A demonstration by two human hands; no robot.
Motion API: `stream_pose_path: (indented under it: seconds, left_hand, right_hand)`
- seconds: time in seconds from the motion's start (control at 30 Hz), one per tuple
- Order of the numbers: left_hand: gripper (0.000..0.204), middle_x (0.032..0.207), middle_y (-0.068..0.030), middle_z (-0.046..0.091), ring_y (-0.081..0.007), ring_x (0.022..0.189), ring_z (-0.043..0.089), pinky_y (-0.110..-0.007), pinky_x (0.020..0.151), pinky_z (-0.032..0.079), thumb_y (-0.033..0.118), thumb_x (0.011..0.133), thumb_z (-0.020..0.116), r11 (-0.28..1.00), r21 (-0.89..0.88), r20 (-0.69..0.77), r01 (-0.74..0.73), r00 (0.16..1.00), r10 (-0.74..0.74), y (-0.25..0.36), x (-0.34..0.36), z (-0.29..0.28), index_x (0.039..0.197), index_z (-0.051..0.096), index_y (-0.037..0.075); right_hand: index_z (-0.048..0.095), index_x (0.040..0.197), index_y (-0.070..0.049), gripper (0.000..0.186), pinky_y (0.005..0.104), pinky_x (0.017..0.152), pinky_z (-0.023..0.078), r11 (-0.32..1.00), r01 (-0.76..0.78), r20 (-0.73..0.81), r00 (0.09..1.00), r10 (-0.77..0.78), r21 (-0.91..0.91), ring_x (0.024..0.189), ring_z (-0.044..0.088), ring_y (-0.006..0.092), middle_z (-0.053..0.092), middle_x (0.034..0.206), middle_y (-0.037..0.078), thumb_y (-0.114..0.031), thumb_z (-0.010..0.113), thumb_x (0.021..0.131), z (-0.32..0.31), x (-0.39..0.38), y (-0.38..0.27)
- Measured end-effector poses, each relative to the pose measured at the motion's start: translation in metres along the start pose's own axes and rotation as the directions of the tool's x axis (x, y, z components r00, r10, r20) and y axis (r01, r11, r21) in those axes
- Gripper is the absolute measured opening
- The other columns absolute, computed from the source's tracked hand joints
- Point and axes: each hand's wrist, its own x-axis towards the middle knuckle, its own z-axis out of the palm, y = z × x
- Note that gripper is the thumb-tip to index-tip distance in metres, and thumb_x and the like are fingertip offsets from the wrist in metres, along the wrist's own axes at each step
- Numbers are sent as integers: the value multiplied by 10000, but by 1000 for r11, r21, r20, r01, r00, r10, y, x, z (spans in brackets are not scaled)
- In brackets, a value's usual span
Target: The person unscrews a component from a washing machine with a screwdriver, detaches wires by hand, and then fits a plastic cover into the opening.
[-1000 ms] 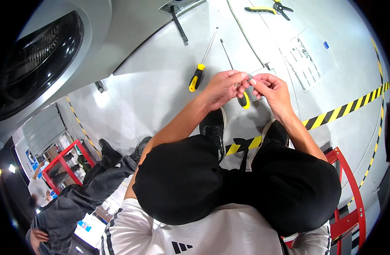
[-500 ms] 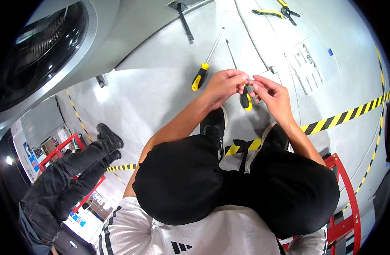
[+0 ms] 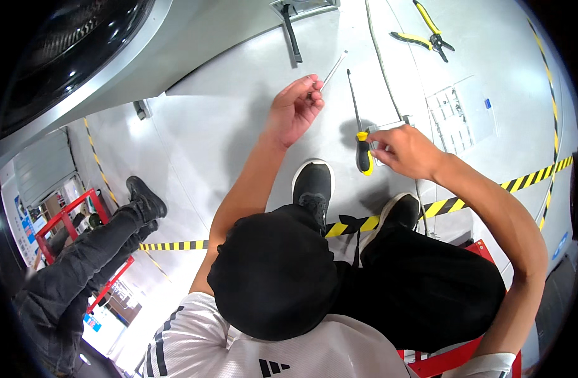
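My left hand is raised over the floor with its fingers curled in a pinch; what they hold, if anything, is too small to make out. Beyond its fingertips shows the bare metal shaft of a screwdriver, its handle hidden from view. My right hand has its palm down, with thumb and fingers closed together. Its fingertips are close beside the handle of a second, yellow and black screwdriver; contact is unclear. A pale flat case lies partly under this hand, and nothing can be made out between its fingers.
Yellow-handled pliers, a black bar-like tool, a cable and a clear tray of small parts lie on the floor. A grey car body overhangs the left. Another person's legs and red frames stand nearby.
My hands, which were together in the middle, have parted. The left moved up and left over the screwdriver; the right turned palm down near the other screwdriver. The whole view has shifted slightly.
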Motion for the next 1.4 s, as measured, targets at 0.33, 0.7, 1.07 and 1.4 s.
stream_pose_path:
  seconds: [0.33, 0.7, 1.07, 1.4]
  left_hand:
    - [63, 908, -65, 600, -111, 765, 558, -241, 727, 483, 77, 904, 558, 998, -60, 65, 32, 997, -28, 3, 18, -21, 943, 579, 32]
    - [74, 930, -62, 579, -126, 771, 546, -247, 715, 471, 93, 933, 508, 998, -40, 27, 42, 999, -41, 18, 26, -7, 977, 523, 36]
    - [107, 1173, -133, 515, -235, 1076, 502, -371, 972, 413, 98, 934, 450, 985, -164, -32, -59, 998, 55, 24, 14, 9, 987, 505, 22]
    - [125, 1280, -159, 468, -273, 1217, 445, -411, 1071, 353, 99, 948, 430, 986, -159, 22, -43, 999, 47, 22, 15, 7, 1010, 500, 15]
  right_hand:
    - [531, 1046, -36, 319, 419, 714, 508, 860, -333, -175, 942, 286, -387, 823, 627, 330, 582, 950, 182, -304, 576, 879, 68, 82, 21]
    - [511, 1115, -30, 404, 425, 660, 452, 941, -338, -687, 680, 257, 17, 722, 578, 321, 618, 746, 158, -62, 608, 725, 94, 78, 26]
    - [565, 1184, -28, 288, 292, 536, 455, 717, 115, -546, 733, 406, 688, 521, 558, 158, 569, 655, 93, -169, 498, 941, 67, 66, -3]
    - [597, 1196, -72, 299, 251, 508, 416, 640, 183, -501, 788, 357, 746, 515, 471, 81, 526, 617, 20, -200, 537, 933, 72, 70, -14]
